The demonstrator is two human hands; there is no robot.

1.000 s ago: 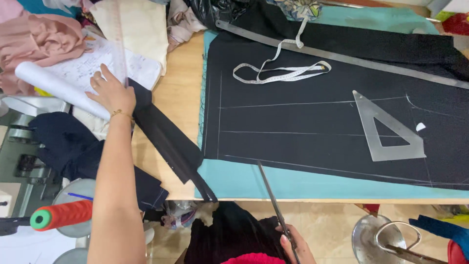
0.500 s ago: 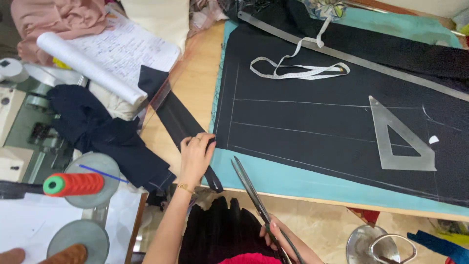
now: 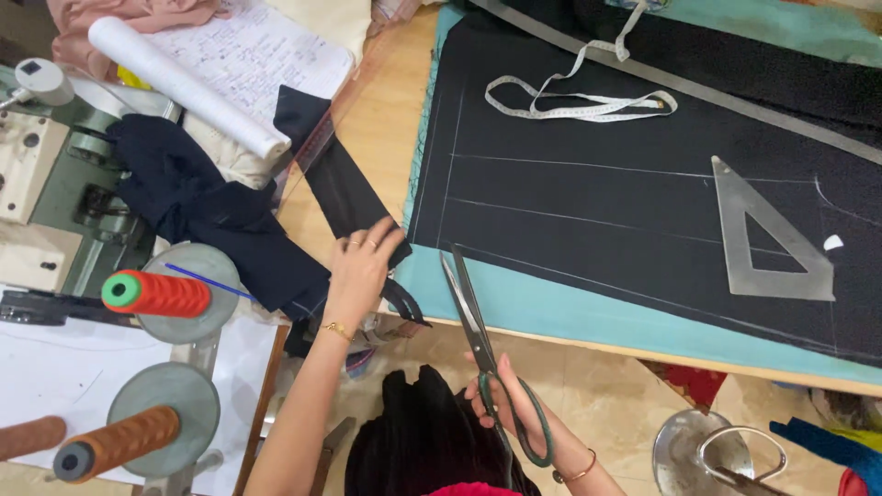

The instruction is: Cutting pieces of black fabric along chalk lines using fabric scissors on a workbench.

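The right hand (image 3: 501, 400) has its fingers closed through the green loop handles of the long steel tailor's scissors (image 3: 478, 340), whose blades are parted a little and point away from the person, their tips just over the near-left corner of the large black cloth panel marked with white chalk lines (image 3: 597, 211). The left hand (image 3: 363, 266) lies flat with fingers spread and loose, gripping nothing, pressing the narrow black fabric strip (image 3: 335, 184) close to that same corner. The panel rests on a teal cutting mat (image 3: 551, 308), which runs along the near edge of the pale wooden table (image 3: 381, 119). Between strip and mat a bare band of wood stays open. On the panel, well apart from the blades, sit a clear plastic set square (image 3: 735, 248) and a looped white measuring tape (image 3: 579, 101). Left of the strip, a white paper roll (image 3: 184, 87) lies across dark cloth.
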